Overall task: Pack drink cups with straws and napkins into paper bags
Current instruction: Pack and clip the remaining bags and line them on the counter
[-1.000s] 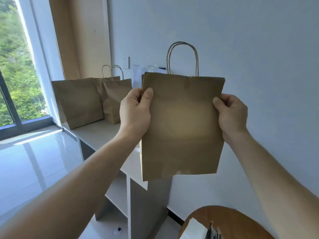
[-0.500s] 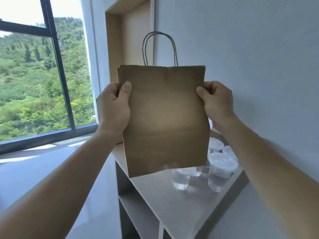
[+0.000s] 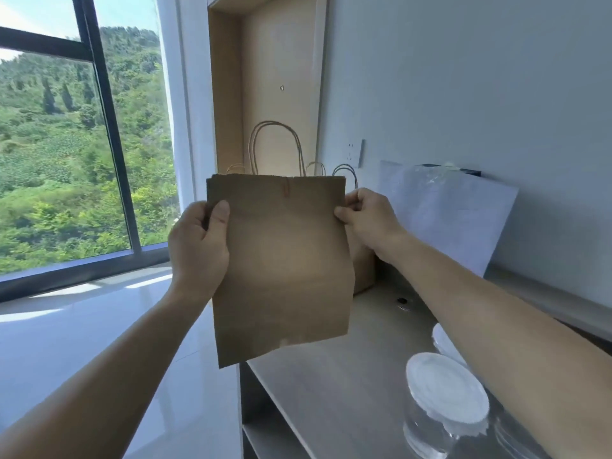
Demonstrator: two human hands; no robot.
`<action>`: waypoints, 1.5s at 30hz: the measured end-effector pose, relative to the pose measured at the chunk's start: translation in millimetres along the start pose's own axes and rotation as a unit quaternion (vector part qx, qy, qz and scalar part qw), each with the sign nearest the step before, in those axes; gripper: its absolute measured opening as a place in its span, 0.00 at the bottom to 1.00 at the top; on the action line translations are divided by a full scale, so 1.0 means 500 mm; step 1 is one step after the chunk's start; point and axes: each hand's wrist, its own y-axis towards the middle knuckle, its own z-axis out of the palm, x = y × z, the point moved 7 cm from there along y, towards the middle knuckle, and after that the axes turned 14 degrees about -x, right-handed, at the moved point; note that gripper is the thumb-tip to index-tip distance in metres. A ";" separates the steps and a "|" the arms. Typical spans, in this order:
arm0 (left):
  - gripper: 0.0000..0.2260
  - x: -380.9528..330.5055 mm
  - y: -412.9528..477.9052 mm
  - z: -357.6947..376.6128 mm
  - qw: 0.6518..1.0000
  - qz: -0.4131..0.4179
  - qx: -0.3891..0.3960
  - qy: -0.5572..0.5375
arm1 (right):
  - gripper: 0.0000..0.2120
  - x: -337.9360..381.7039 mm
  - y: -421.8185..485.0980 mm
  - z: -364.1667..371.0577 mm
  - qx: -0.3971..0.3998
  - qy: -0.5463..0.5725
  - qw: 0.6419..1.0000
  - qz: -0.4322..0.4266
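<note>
I hold a flat brown paper bag (image 3: 281,266) upright in the air above the near end of the shelf top. My left hand (image 3: 198,240) grips its left edge near the top, thumb on the front. My right hand (image 3: 367,220) pinches its right edge near the top. The bag's twine handles stand up above its rim. Clear drink cups with white lids (image 3: 445,399) stand on the shelf top at the lower right, partly behind my right forearm. No straws or napkins show.
More brown paper bags (image 3: 361,260) stand behind the held one against the wall. A white sheet (image 3: 447,213) leans on the wall to the right. The grey shelf top (image 3: 331,385) runs along the wall, with open shelves below. A window and tiled floor lie left.
The view has swung right and down along the shelf. The bag sits lower in view, still held at both edges, and the bags by the wall show behind it again.
</note>
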 end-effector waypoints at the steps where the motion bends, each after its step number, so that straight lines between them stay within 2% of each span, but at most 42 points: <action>1: 0.11 0.029 0.008 0.007 1.000 -0.006 0.007 0.000 | 0.06 -0.013 0.012 0.030 0.010 -0.017 1.000 0.003; 7: 0.12 0.183 0.030 0.049 0.998 -0.037 0.044 0.021 | 0.09 -0.074 0.073 0.167 0.025 -0.121 0.992 0.002; 12: 0.12 0.274 0.026 0.078 0.995 -0.062 0.080 0.019 | 0.12 -0.105 0.104 0.231 0.014 -0.151 0.988 0.019; 19: 0.09 0.291 0.006 0.098 0.992 -0.086 0.081 -0.030 | 0.15 -0.105 0.129 0.262 0.018 -0.115 0.993 0.010; 28: 0.09 0.288 -0.012 0.155 0.990 -0.097 0.082 -0.064 | 0.12 -0.089 0.166 0.232 -0.032 -0.184 0.982 -0.027; 35: 0.12 0.301 -0.022 0.157 0.991 -0.087 0.086 -0.061 | 0.10 -0.091 0.155 0.235 -0.020 -0.209 0.977 -0.040; 37: 0.11 0.303 -0.021 0.159 0.990 -0.087 0.092 -0.059 | 0.09 -0.098 0.149 0.229 -0.024 -0.201 0.979 -0.037; 39: 0.06 0.297 -0.019 0.161 0.989 -0.082 0.102 -0.064 | 0.10 -0.097 0.140 0.220 -0.032 -0.196 0.979 -0.045; 40: 0.04 0.289 -0.018 0.158 0.991 -0.062 0.103 -0.064 | 0.11 -0.094 0.135 0.214 -0.038 -0.192 0.979 -0.054; 43: 0.25 0.239 -0.011 0.137 0.994 0.101 0.041 -0.021 | 0.11 -0.086 0.114 0.189 -0.054 -0.189 0.977 -0.081; 45: 0.29 0.186 -0.021 0.131 0.970 0.243 0.005 0.028 | 0.10 -0.088 0.098 0.166 -0.052 -0.198 0.975 -0.085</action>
